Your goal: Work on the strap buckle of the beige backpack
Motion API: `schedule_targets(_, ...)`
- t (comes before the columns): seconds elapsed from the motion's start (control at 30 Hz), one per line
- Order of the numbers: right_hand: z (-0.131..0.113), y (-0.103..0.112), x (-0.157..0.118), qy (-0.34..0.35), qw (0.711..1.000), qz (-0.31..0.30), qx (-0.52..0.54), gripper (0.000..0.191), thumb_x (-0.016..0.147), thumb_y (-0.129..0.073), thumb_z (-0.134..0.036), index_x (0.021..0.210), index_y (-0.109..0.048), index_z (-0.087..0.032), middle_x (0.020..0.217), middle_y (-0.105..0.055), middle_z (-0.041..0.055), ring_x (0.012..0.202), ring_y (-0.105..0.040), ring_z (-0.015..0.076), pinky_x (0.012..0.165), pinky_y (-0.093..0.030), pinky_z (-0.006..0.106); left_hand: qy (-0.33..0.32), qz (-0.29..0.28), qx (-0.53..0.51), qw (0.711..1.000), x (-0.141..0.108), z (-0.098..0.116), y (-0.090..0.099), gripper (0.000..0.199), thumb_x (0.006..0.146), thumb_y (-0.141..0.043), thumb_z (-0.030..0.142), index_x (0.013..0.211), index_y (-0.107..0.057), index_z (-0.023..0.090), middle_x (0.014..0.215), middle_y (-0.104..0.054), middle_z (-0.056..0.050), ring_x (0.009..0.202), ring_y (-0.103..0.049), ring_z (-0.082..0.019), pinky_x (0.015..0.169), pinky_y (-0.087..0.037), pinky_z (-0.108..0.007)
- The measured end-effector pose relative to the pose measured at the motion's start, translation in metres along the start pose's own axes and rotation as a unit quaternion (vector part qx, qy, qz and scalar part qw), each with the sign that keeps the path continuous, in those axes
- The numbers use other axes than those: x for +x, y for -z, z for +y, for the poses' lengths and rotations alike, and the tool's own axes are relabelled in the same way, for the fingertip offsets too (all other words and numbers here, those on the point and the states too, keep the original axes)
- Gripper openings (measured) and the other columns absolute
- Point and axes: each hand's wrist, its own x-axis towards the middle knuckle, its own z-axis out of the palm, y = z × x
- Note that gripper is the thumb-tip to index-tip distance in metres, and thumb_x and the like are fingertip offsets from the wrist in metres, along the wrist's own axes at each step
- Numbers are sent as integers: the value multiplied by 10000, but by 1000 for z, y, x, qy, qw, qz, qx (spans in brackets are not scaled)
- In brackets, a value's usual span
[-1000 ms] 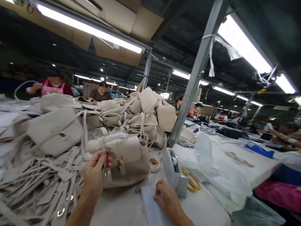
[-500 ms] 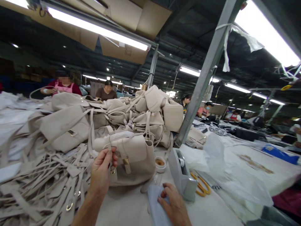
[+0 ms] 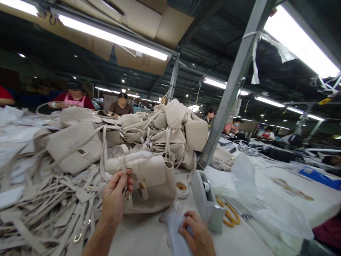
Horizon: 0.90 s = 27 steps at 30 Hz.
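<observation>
A beige handbag (image 3: 157, 193) with a flap and gold buckle hardware stands on the white table in front of me. My left hand (image 3: 117, 190) pinches a narrow beige strap (image 3: 124, 174) at the bag's left side; a small gold buckle (image 3: 127, 195) hangs just below the fingers. To the right of the bag, my right hand (image 3: 195, 231) has its thumb and fingers curled together on a thin, whitish, see-through sheet (image 3: 176, 227) lying on the table. Whether it is one sheet or a stack, I cannot tell.
Loose straps (image 3: 66, 209) cover the table at left. More beige bags (image 3: 170, 124) are heaped behind. By my right hand stand a tape dispenser (image 3: 209, 202), yellow-handled scissors (image 3: 230, 217) and a small round tub (image 3: 182, 188). A metal post (image 3: 226, 96) rises behind; co-workers sit beyond.
My right hand's fingers have curled in more over the thin sheet, which looks slightly bunched. My left hand keeps its pinch on the strap. The view has shifted slightly.
</observation>
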Motion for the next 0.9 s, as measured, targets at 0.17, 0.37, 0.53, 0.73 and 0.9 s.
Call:
schedule_targets(0.17, 2, -1, -2, 23, 999, -1, -30, 69, 860, -626, -222, 810, -658, -257, 1037, -683, 11, 989, -656, 202, 884, -462, 321, -6, 0, 6, 1000, 1, -1, 0, 534, 498, -895, 551, 845, -728, 180, 580, -623, 42, 505, -507, -77, 470, -418, -148)
schedule_targets(0.37, 7, -4, -2, 34, 999, 13, -30, 47, 848, -651, -230, 810, -634, -250, 892, -674, -8, 884, -665, 189, 827, -480, 307, -6, -2, 7, 1000, 1, -1, 0, 521, 511, -891, 542, 843, -727, 176, 585, -621, 42, 510, -509, -76, 470, -415, -149)
schedule_targets(0.53, 17, -11, -3, 25, 999, 46, 13, 65, 881, -604, -264, 924, -652, -254, 918, -730, 1, 889, -696, 189, 821, -515, 279, -7, 0, 8, 1000, 1, -1, 1, 511, 528, -881, 532, 853, -723, 171, 589, -622, 41, 510, -508, -77, 468, -410, -154)
schedule_targets(0.73, 24, -12, -5, -18, 994, 67, 84, 164, 895, -573, -365, 962, -668, -250, 909, -767, 31, 870, -728, 211, 791, -556, 262, -17, -6, 8, 1000, 2, -2, 1, 453, 576, -863, 491, 857, -721, 165, 591, -624, 33, 514, -506, -82, 477, -411, -166)
schedule_targets(0.9, 25, -12, -6, -60, 984, 59, 155, 203, 906, -541, -409, 951, -643, -240, 925, -776, 55, 876, -744, 219, 792, -566, 258, -18, -4, 2, 1000, 2, -3, 1, 471, 552, -878, 504, 842, -724, 166, 590, -622, 33, 510, -503, -83, 472, -410, -168)
